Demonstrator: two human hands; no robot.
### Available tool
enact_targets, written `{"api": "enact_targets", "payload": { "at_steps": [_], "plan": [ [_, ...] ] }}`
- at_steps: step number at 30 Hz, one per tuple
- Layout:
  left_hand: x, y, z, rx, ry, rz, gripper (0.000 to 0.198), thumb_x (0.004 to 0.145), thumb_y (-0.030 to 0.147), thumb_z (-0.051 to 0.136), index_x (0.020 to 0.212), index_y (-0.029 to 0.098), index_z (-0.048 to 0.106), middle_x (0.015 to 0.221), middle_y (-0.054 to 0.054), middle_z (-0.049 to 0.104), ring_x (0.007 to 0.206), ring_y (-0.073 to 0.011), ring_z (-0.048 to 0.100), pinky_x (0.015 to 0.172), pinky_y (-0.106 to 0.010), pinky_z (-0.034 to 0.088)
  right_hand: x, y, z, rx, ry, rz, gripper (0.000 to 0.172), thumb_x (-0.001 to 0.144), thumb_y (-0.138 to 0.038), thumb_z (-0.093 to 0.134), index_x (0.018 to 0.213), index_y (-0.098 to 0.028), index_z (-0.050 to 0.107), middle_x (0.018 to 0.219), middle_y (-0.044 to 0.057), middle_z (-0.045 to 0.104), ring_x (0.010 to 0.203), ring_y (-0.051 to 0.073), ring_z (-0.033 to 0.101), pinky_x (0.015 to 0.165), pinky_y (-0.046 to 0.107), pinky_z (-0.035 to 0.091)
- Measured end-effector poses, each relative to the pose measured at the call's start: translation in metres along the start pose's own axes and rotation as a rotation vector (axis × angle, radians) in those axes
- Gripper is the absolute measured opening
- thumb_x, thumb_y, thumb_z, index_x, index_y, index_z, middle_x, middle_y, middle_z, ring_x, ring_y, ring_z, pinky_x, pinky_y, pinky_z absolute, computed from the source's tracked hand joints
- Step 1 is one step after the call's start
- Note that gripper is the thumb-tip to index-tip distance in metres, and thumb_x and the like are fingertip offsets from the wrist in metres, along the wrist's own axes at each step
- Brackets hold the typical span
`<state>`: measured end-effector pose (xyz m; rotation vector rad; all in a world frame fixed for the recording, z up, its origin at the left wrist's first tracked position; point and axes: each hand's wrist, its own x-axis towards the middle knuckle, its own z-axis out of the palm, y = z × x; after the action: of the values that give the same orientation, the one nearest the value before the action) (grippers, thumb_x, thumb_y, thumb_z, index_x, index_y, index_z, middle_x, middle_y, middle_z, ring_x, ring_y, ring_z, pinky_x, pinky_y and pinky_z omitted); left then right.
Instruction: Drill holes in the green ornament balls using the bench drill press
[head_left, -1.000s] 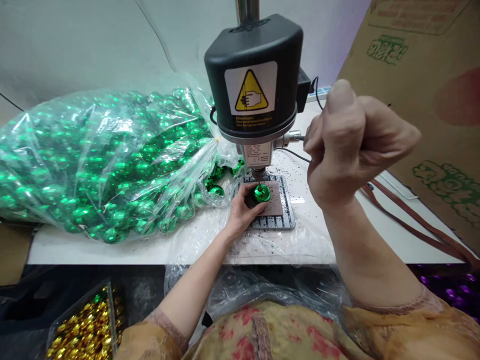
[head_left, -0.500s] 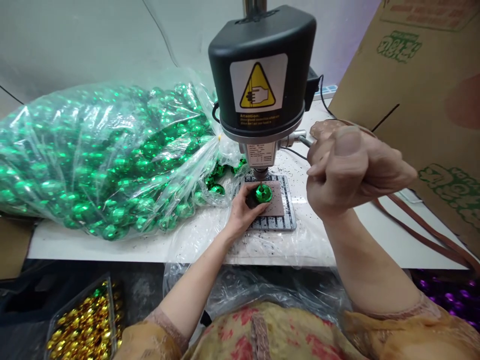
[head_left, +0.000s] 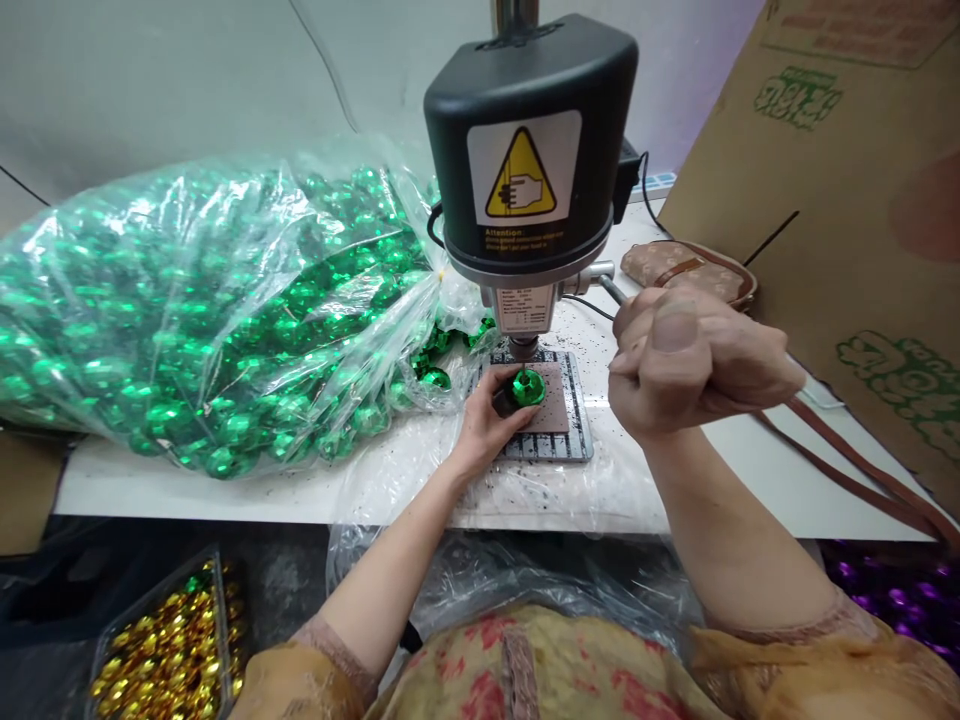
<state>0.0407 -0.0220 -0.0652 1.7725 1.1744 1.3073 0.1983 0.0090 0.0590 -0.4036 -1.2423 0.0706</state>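
Note:
My left hand [head_left: 487, 415] pinches a shiny green faceted ball [head_left: 529, 388] between thumb and fingers. The ball rests on a small board [head_left: 553, 400] over the slotted metal base [head_left: 577, 435] of a bench drill press [head_left: 529, 160]. Its chuck [head_left: 523, 347] is right above the ball, with the thin bit reaching down to the ball's top. My right hand [head_left: 690, 360] is closed round the drill press's feed lever [head_left: 611, 285]; the lever's end is hidden inside the fist.
A big clear bag of green balls [head_left: 225, 320] lies left, with loose green balls [head_left: 435, 378] by its mouth. A brown purse [head_left: 682, 268] and a cardboard box [head_left: 847, 200] stand right. Below the table edge is a bin of gold balls [head_left: 169, 640]. Dark shavings litter the tabletop.
My right hand has moved slightly down and left with the lever, uncovering more of the purse. My left hand and the green ball stay in place under the chuck.

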Motion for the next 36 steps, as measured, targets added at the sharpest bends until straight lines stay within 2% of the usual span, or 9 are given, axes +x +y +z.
{"api": "enact_targets", "payload": {
  "at_steps": [3, 10, 15, 18, 21, 25, 29, 32, 36],
  "plan": [
    [0.0, 0.001, 0.0, 0.0, 0.002, 0.0, 0.048, 0.08, 0.033, 0.081, 0.121, 0.022, 0.059, 0.12, -0.009, 0.067, 0.113, -0.0239, 0.066, 0.099, -0.039, 0.053, 0.006, -0.002, 0.002, 0.104, 0.087, -0.271, 0.047, 0.087, -0.019, 0.055, 0.052, -0.018, 0.025, 0.041, -0.007, 0.029, 0.035, 0.003, 0.025, 0.038, 0.026, 0.024],
    [-0.001, 0.002, 0.0, 0.009, 0.006, 0.002, 0.049, 0.08, 0.034, 0.081, 0.122, 0.022, 0.059, 0.12, -0.009, 0.067, 0.113, -0.0242, 0.065, 0.099, -0.04, 0.053, -0.003, 0.01, -0.002, 0.183, 0.035, -0.379, 0.045, 0.082, -0.015, 0.06, 0.048, -0.02, 0.03, 0.038, -0.01, 0.029, 0.028, 0.003, 0.026, 0.03, 0.024, 0.022],
    [0.002, 0.001, 0.002, 0.028, 0.02, 0.008, 0.047, 0.079, 0.029, 0.081, 0.12, 0.021, 0.059, 0.119, -0.008, 0.067, 0.113, -0.0232, 0.065, 0.1, -0.039, 0.053, 0.018, -0.013, 0.008, 0.127, 0.123, -0.129, 0.053, 0.088, -0.02, 0.06, 0.046, -0.017, 0.029, 0.04, -0.007, 0.03, 0.033, 0.003, 0.031, 0.036, 0.026, 0.018],
    [-0.002, 0.008, 0.002, 0.127, 0.096, 0.012, 0.045, 0.079, 0.03, 0.08, 0.118, 0.02, 0.06, 0.116, -0.008, 0.068, 0.109, -0.0227, 0.067, 0.095, -0.038, 0.054, 0.045, -0.028, 0.018, 0.091, 0.132, 0.051, 0.045, 0.09, -0.019, 0.062, 0.048, -0.018, 0.046, 0.042, -0.008, 0.04, 0.037, 0.001, 0.033, 0.042, 0.025, 0.024],
    [-0.023, 0.024, 0.001, 0.242, 0.2, 0.087, 0.042, 0.078, 0.034, 0.079, 0.112, 0.019, 0.059, 0.106, -0.007, 0.068, 0.098, -0.0211, 0.068, 0.084, -0.035, 0.056, 0.061, -0.032, 0.024, 0.129, 0.078, 0.068, 0.041, 0.088, -0.023, 0.065, 0.049, -0.016, 0.052, 0.043, -0.008, 0.042, 0.039, 0.0, 0.034, 0.045, 0.023, 0.027],
    [-0.078, 0.048, 0.004, 0.222, -0.107, 0.435, 0.048, 0.082, 0.044, 0.076, 0.115, 0.017, 0.056, 0.096, -0.008, 0.07, 0.085, -0.0196, 0.069, 0.072, -0.03, 0.056, 0.063, -0.028, 0.025, 0.175, 0.098, 0.043, 0.043, 0.083, -0.037, 0.068, 0.049, -0.017, 0.049, 0.042, -0.008, 0.039, 0.039, 0.001, 0.031, 0.046, 0.024, 0.026],
    [-0.119, 0.054, 0.002, 0.434, -0.4, 0.72, 0.053, 0.085, 0.054, 0.071, 0.116, 0.013, 0.058, 0.098, -0.014, 0.072, 0.081, -0.0221, 0.068, 0.07, -0.034, 0.056, 0.06, -0.029, 0.024, 0.15, 0.091, 0.053, 0.04, 0.087, -0.028, 0.064, 0.05, -0.018, 0.051, 0.043, -0.007, 0.04, 0.04, 0.003, 0.033, 0.048, 0.026, 0.025],
    [-0.11, 0.044, -0.017, 0.48, -0.292, 0.693, 0.046, 0.092, 0.049, 0.064, 0.121, 0.015, 0.056, 0.107, -0.015, 0.072, 0.097, -0.0249, 0.068, 0.082, -0.038, 0.058, 0.059, -0.029, 0.023, 0.135, 0.101, 0.059, 0.04, 0.089, -0.019, 0.06, 0.05, -0.018, 0.051, 0.044, -0.006, 0.042, 0.041, 0.003, 0.034, 0.049, 0.026, 0.025],
    [-0.052, 0.022, -0.063, 0.657, 0.04, 0.402, 0.023, 0.099, 0.021, 0.051, 0.121, 0.02, 0.059, 0.107, -0.01, 0.071, 0.103, -0.0227, 0.067, 0.09, -0.038, 0.054, 0.059, -0.027, 0.022, 0.117, 0.102, 0.058, 0.042, 0.09, -0.015, 0.058, 0.049, -0.017, 0.051, 0.044, -0.005, 0.043, 0.042, 0.003, 0.035, 0.05, 0.027, 0.024]
  ]
}}
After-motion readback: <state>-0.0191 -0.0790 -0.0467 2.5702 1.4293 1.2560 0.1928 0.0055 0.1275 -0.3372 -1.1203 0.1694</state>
